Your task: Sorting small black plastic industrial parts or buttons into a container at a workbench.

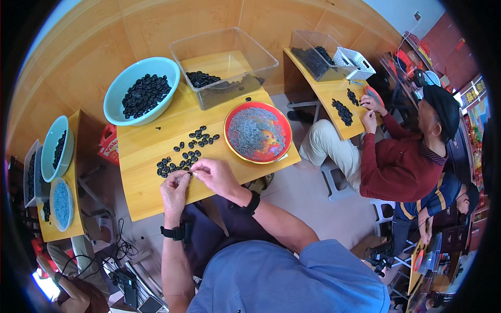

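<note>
Near the front edge of the yellow wooden table, my left hand (175, 191) pinches a small black oval piece (189, 173) between thumb and fingers. My right hand (215, 176) comes in from the right with its fingertips pressed together at the same piece; what they grip is too small to make out. Just beyond my hands lie several loose black oval pieces (191, 144), scattered in a band on the tabletop. To their right stands a round red tray (282, 124) with a heap of thin grey pin-like parts (249, 128).
A light-blue basin (116, 107) of black pieces stands at the back left, beside a clear plastic bin (237, 57) holding more. At a right-hand table (326, 96) a person in a dark red sweater (389, 167) handles similar pieces. Another table (73, 208) with basins stands left. Cables lie on the floor.
</note>
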Motion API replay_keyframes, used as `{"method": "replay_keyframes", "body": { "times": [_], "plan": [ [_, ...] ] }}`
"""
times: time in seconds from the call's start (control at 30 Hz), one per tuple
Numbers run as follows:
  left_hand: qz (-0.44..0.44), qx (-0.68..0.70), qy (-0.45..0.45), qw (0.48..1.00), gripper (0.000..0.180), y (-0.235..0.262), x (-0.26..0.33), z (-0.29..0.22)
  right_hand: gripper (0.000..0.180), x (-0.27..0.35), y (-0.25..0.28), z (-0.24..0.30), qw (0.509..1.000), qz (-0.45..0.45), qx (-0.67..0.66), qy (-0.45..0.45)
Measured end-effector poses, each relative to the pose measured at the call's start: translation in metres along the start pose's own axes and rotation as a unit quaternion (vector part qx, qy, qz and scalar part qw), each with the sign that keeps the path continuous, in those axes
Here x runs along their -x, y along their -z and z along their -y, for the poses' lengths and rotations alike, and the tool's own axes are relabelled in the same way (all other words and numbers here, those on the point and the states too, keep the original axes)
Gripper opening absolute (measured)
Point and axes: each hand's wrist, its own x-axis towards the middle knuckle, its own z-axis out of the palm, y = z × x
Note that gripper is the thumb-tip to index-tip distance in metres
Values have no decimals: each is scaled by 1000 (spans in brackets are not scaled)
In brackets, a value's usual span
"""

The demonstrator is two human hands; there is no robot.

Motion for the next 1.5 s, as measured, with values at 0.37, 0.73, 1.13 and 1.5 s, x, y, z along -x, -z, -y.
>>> {"method": "replay_keyframes", "body": {
  "times": [0.37,0.73,1.13,1.5],
  "plan": [
    [-8,-10,-22,1000,10,-6,1,-5,8,9,176,30,845,-154,512,-26],
    [-20,-40,-38,998,11,-6,3,-5,11,8,176,15,812,-113,569,-71],
    [-12,-21,-30,999,13,-8,0,-2,4,18,117,65,949,-105,292,48],
    [-19,-42,-36,998,17,-9,3,-9,6,-9,5,-22,1000,12,15,4]
  ]
}}
